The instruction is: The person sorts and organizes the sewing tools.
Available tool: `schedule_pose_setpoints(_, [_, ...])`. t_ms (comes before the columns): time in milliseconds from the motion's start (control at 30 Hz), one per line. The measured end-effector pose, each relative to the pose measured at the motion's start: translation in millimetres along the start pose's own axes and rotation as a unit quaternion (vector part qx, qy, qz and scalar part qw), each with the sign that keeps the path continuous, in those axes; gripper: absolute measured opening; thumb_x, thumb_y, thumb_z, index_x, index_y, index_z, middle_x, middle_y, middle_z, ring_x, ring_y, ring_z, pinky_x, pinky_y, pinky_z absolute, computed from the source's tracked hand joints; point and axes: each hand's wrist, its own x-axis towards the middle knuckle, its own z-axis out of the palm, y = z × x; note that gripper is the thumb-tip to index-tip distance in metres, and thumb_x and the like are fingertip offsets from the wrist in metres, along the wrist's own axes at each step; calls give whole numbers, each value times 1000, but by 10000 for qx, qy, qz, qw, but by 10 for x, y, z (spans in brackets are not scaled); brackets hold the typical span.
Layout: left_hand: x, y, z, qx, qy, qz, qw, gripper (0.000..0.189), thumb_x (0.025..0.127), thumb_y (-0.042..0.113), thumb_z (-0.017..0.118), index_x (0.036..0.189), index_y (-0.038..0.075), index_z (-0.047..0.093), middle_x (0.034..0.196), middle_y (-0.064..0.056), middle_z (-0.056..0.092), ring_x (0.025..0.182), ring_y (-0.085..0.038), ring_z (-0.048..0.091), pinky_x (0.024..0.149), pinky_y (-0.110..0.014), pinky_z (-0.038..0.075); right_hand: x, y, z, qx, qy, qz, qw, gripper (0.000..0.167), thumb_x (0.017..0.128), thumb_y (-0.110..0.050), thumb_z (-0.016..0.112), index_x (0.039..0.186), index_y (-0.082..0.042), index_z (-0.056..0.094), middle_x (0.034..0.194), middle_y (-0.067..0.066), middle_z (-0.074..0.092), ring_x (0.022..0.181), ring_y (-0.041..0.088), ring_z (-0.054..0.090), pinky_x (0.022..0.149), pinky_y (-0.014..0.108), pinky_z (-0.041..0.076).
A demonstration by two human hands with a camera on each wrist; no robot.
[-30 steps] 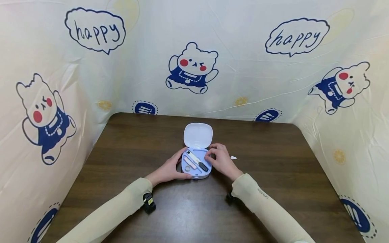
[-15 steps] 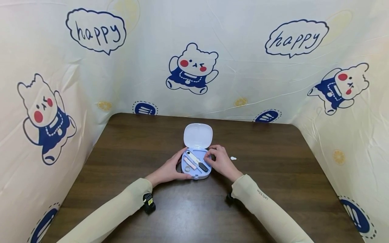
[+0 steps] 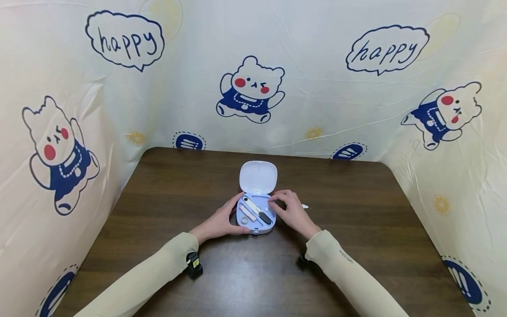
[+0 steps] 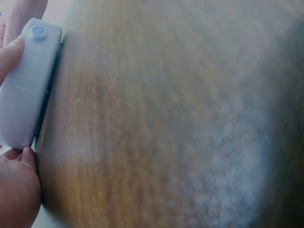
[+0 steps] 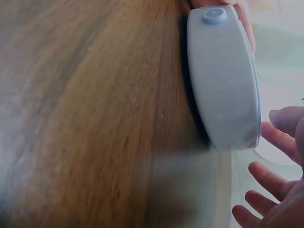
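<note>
A light blue plastic case [image 3: 266, 230] stands on the table, its translucent lid [image 3: 258, 177] raised at the back. My left hand [image 3: 219, 223] grips the case's left side, the thumb along the front near the round button [image 4: 38, 32]. Inside lie a white tool with a black end [image 3: 263, 216], a pale pink stick [image 3: 247, 212] and a small ring-shaped thing [image 3: 244, 220]. Over the right rim hovers my right hand [image 3: 292, 212]; in the right wrist view its fingers [image 5: 270, 180] are spread loosely, with nothing visible between them. A tiny pale piece [image 3: 266, 208] lies below the fingertips.
A small white piece [image 3: 304, 206] lies on the brown wooden table [image 3: 348, 211], partly behind the right hand. Printed cloth curtains [image 3: 253, 35] enclose the table at the back and both sides.
My right hand has drawn slightly right, away from the case's inside, and a tiny pale piece has come into view there. The left hand and case have not moved.
</note>
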Motion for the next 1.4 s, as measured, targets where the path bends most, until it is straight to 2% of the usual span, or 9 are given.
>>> schedule_pose_setpoints(333, [12,-5,-4,78,34,46,10000,119,78,50,91,168,29,16,170,-5,25,155,-25,26,124,-52,26,-34,156,-120,-246,358,-34,9990,12,100,-20,73,108,-14,78,109,3,74,119,30,53,107,51,42])
schedule_pose_setpoints(467, [9,2,-9,71,25,42,10000,118,78,50,91,168,29,16,170,-6,25,156,-26,25,124,-53,26,-59,241,-193,-537,716,-18,9960,11,99,-16,73,106,-10,79,102,6,77,114,34,55,103,55,40])
schedule_pose_setpoints(633, [14,4,-11,67,21,39,10000,118,78,50,90,168,28,16,170,-6,24,156,-26,25,124,-53,26,-92,334,-302,-1175,1022,258,9875,12,98,-17,73,101,-8,80,91,7,77,111,36,56,100,60,35])
schedule_pose_setpoints(867, [28,-9,-9,56,20,35,10000,119,78,50,90,168,30,15,170,-5,24,156,-25,25,124,-52,26,-117,416,-402,-1660,920,689,9794,19,100,-19,68,101,-6,81,70,-3,75,103,33,60,108,60,32])
schedule_pose_setpoints(967, [29,-5,-10,60,39,76,9999,118,78,50,90,168,29,16,171,-6,24,156,-26,25,124,-53,26,-123,437,-408,-1864,830,820,9755,22,101,-22,67,103,-7,82,73,-1,76,103,35,60,109,62,31])
schedule_pose_setpoints(1167, [21,-6,-4,59,12,81,9999,119,78,50,90,168,29,15,170,-5,24,156,-25,25,124,-52,25,-147,449,-394,-2120,722,1074,9687,24,101,-25,67,106,-8,82,102,11,79,107,40,58,107,64,31])
schedule_pose_setpoints(1400, [7,-5,-1,54,-3,30,10000,119,78,50,91,168,29,15,171,-5,24,156,-25,25,124,-52,25,-169,473,-397,-2206,708,1017,9675,23,101,-25,67,103,-9,83,104,13,79,110,42,56,104,65,32])
